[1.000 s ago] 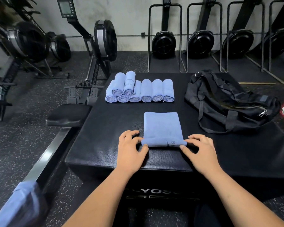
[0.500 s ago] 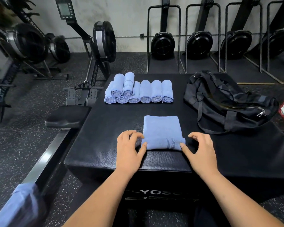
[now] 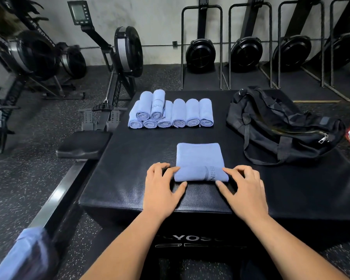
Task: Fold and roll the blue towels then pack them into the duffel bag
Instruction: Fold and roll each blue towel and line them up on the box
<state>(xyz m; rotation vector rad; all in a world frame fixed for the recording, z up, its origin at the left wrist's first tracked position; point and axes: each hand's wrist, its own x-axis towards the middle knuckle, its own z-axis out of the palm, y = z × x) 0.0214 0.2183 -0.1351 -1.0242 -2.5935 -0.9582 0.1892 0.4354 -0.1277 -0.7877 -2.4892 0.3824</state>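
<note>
On the box, the towel lies with its rolled near edge between my left hand and right hand, curled fingers pinching its ends.

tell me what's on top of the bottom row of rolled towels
Two rolled towels lie on the left end of the bottom row of six. They cover most of the rolls beneath them, so only those rolls' near ends show.

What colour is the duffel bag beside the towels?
The duffel bag is black all over, straps included, with a silver zipper pull; the head view shows it best.
</note>
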